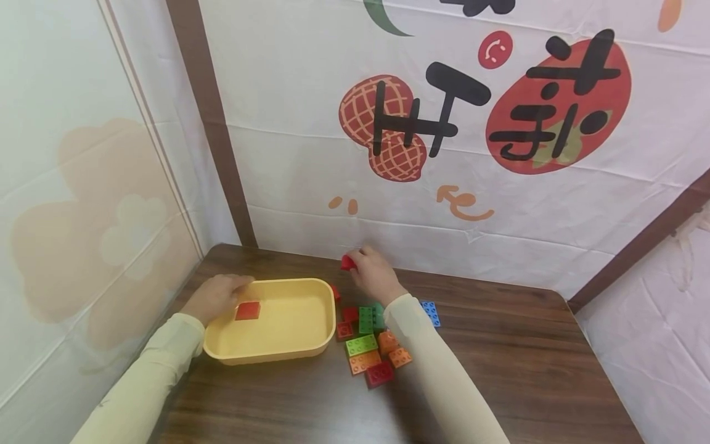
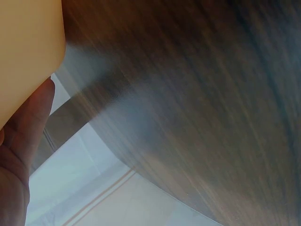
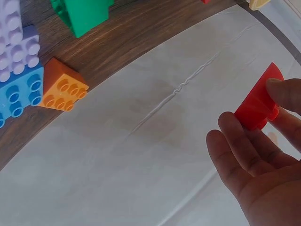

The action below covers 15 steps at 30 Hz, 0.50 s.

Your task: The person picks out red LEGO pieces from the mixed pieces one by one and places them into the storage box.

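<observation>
A yellow plastic tray [image 1: 288,320] stands at the left of the wooden table, with one red toy brick [image 1: 248,310] inside. My left hand [image 1: 213,299] grips its back-left rim; the left wrist view catches the fingers [image 2: 40,103] along the outer wall of the tray [image 2: 30,42]. Near the table's back edge, my right hand [image 1: 377,273] pinches a small red building brick [image 3: 258,101] between thumb and fingers, up off the tabletop. Right of the tray lie loose bricks, including a lime green one [image 1: 362,345], a dark green one [image 1: 365,320] and a dark red one [image 1: 379,374].
Several orange bricks [image 1: 364,362] lie among the loose pile. A blue brick [image 1: 431,313] is beyond my right forearm, and lilac bricks [image 3: 16,54] show beside blue in the right wrist view. Printed fabric [image 1: 299,185] hangs behind the table's back edge [image 1: 488,280].
</observation>
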Tool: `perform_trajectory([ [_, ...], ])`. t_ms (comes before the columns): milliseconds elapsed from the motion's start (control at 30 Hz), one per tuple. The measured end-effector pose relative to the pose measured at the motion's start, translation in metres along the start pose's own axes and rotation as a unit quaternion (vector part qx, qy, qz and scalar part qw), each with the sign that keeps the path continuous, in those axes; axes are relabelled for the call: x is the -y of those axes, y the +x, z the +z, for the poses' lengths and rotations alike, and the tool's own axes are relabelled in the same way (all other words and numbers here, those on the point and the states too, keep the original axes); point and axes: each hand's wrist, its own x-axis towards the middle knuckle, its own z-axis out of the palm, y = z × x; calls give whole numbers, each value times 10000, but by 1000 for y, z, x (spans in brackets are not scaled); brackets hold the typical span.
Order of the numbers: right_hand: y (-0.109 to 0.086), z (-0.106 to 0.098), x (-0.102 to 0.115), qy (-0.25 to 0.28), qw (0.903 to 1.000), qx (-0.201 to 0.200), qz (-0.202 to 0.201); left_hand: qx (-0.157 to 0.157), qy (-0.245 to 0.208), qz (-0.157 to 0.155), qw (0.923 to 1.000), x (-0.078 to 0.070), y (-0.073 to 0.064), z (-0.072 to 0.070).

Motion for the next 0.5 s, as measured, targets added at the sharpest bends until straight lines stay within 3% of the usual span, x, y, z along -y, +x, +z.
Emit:
perform_trajectory([
  [333, 5, -2, 12, 135, 9995, 258, 144, 30, -24, -57, 10000, 0, 1, 0],
  [500, 8, 1, 16, 108, 9998, 170, 1, 74, -66, -128, 9999, 0, 1, 0],
])
